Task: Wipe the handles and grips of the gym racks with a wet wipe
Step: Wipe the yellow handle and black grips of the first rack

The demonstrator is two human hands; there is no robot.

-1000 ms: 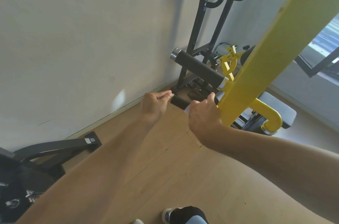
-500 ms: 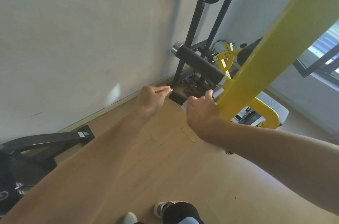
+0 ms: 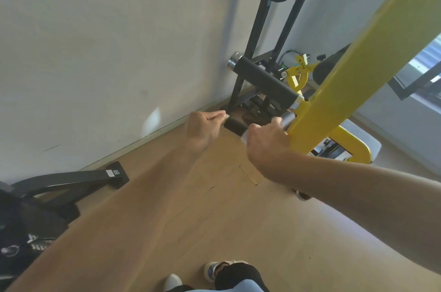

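Observation:
A short black handle grip (image 3: 235, 125) sticks out leftward from the yellow machine arm (image 3: 358, 72). My left hand (image 3: 202, 130) is closed around the grip's metal end cap. My right hand (image 3: 267, 142) is wrapped around the grip near the yellow arm, with a white wet wipe (image 3: 244, 136) showing at the edge of its fingers. Above it, a longer black padded roller (image 3: 265, 82) with a chrome end also projects from the arm.
A black upright rack frame (image 3: 260, 29) stands against the white wall. A yellow-framed seat (image 3: 353, 146) sits behind the arm. A black machine base (image 3: 71, 179) lies at the lower left. My shoes (image 3: 214, 272) stand on the wooden floor.
My right hand has slid a little along the grip toward the yellow arm, so more black grip shows between my hands. The view has tilted slightly.

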